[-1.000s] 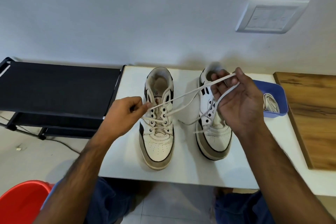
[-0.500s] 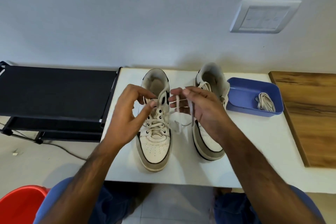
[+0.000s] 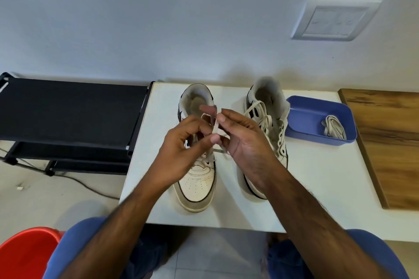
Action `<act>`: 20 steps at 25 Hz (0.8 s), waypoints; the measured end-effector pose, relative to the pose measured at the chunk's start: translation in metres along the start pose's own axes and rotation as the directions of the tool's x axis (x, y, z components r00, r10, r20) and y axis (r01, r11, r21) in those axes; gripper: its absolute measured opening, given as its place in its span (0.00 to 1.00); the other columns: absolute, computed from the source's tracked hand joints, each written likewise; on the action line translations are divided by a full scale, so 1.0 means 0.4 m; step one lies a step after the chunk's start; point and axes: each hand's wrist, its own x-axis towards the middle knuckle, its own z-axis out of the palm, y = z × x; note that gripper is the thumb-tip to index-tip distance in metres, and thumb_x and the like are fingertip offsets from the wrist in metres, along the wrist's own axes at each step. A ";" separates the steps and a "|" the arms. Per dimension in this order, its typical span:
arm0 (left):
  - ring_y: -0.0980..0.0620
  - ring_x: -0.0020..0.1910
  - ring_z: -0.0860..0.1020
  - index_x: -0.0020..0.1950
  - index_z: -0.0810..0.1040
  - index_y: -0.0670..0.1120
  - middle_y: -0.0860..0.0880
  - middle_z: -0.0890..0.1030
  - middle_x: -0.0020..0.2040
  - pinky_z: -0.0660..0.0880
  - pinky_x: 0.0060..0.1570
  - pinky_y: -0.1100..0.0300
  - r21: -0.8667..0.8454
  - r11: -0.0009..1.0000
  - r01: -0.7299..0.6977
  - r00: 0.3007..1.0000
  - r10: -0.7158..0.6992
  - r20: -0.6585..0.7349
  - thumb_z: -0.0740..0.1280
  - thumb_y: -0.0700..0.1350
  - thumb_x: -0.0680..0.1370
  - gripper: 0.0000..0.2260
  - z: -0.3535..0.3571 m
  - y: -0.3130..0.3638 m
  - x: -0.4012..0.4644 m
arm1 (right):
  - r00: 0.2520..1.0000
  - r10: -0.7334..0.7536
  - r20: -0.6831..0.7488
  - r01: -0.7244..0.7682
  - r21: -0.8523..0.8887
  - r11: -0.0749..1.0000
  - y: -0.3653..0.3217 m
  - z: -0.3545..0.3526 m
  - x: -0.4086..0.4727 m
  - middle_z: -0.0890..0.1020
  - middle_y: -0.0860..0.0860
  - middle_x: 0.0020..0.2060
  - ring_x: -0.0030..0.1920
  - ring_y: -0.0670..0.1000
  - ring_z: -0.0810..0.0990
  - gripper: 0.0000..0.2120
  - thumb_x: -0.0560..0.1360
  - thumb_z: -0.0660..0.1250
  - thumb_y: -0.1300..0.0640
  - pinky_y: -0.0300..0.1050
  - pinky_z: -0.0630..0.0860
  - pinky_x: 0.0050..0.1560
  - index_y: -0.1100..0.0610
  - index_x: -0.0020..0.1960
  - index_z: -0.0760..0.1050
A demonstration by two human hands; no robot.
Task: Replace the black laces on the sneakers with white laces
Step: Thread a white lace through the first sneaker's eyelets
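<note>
Two white sneakers with dark trim stand side by side on the white table (image 3: 317,188), toes toward me. The left sneaker (image 3: 198,183) has a white lace (image 3: 215,129) threaded through its eyelets. My left hand (image 3: 183,152) and my right hand (image 3: 244,142) meet above its tongue, each pinching a strand of that lace, with the strands crossing between my fingertips. Loose white lacing lies over the tongue of the right sneaker (image 3: 266,120), whose front is hidden behind my right wrist.
A blue tray (image 3: 301,120) holding a bundled white lace (image 3: 333,129) sits right of the sneakers. A wooden board (image 3: 390,142) lies at the far right. A black rack (image 3: 68,115) stands to the left, a red bucket (image 3: 25,253) on the floor below.
My right hand came down from holding the lace ends high over the right sneaker and joined my left hand above the left sneaker's tongue, where both now work the strands together.
</note>
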 end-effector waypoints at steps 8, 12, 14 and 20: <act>0.51 0.46 0.78 0.38 0.84 0.48 0.46 0.82 0.50 0.74 0.47 0.58 -0.408 0.912 -0.035 0.991 -0.021 -0.134 0.73 0.56 0.76 0.12 -0.066 0.024 -0.001 | 0.981 -0.031 -0.194 -0.018 -0.247 0.969 -0.035 -0.045 0.011 0.82 0.56 0.36 0.37 0.53 0.78 0.12 0.81 0.63 0.66 0.45 0.79 0.44 0.62 0.47 0.85; 0.47 0.56 0.83 0.49 0.88 0.51 0.49 0.87 0.52 0.78 0.54 0.55 -0.502 0.862 -0.072 0.979 -0.035 -0.200 0.76 0.56 0.72 0.11 -0.058 0.030 -0.001 | 0.978 0.168 -0.122 -0.201 -0.346 0.916 -0.036 -0.050 0.003 0.81 0.57 0.34 0.34 0.54 0.76 0.11 0.80 0.64 0.65 0.45 0.77 0.38 0.67 0.49 0.84; 0.46 0.59 0.82 0.54 0.87 0.49 0.47 0.86 0.55 0.78 0.57 0.53 -0.530 0.844 -0.083 0.968 -0.058 -0.244 0.77 0.53 0.72 0.14 -0.068 0.023 0.003 | 0.957 0.282 -0.067 -0.283 -0.414 0.865 -0.048 -0.061 -0.002 0.81 0.57 0.35 0.35 0.53 0.77 0.11 0.80 0.64 0.63 0.44 0.77 0.38 0.66 0.50 0.85; 0.48 0.49 0.83 0.52 0.87 0.47 0.46 0.86 0.48 0.80 0.50 0.55 -0.490 0.870 -0.044 0.877 -0.202 -0.437 0.75 0.41 0.71 0.10 -0.074 0.003 0.012 | 0.885 0.464 0.032 -0.361 -0.581 0.729 -0.080 -0.080 -0.013 0.82 0.58 0.38 0.38 0.53 0.82 0.12 0.81 0.64 0.59 0.44 0.81 0.39 0.62 0.50 0.86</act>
